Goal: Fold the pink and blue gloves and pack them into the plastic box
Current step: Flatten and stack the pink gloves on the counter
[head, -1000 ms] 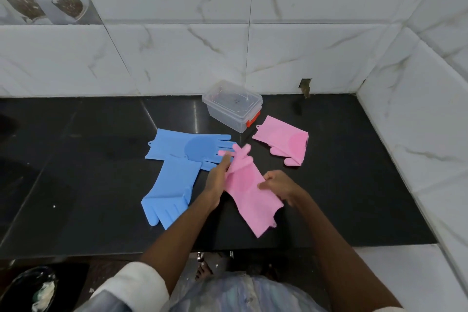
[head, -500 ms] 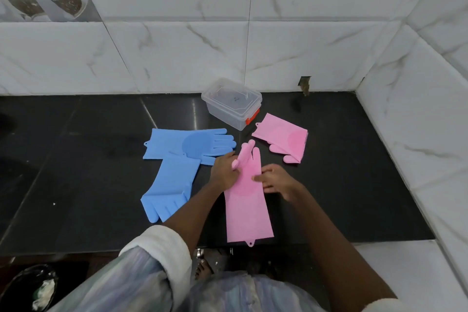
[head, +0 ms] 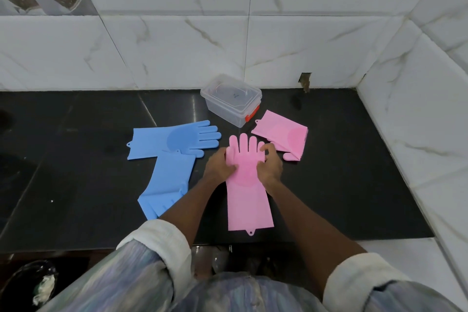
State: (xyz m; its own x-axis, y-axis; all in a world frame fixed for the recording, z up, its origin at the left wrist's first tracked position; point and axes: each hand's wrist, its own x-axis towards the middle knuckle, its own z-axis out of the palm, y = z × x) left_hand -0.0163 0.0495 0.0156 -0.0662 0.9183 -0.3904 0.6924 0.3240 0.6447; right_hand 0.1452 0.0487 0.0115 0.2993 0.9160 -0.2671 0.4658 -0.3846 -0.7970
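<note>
A pink glove [head: 247,197] lies flat on the black counter [head: 76,185], fingers pointing to the wall, cuff at the front edge. My left hand [head: 219,166] pinches its left side at the thumb. My right hand [head: 271,166] pinches its right edge by the little finger. A second pink glove [head: 282,132], folded, lies to the right. Two blue gloves lie left: one [head: 172,138] flat with fingers to the right, the other [head: 167,183] overlapping it with fingers toward me. The clear plastic box [head: 231,99] with its lid on and an orange latch stands behind.
White marble-tiled walls [head: 417,121] close the counter at the back and right. The counter's front edge runs just below the pink glove's cuff. A dark bowl [head: 27,284] sits low at the bottom left, below counter level.
The pink glove was turned from a slant to straight and laid flat with its fingers spread. Both hands moved up to the sides of its palm.
</note>
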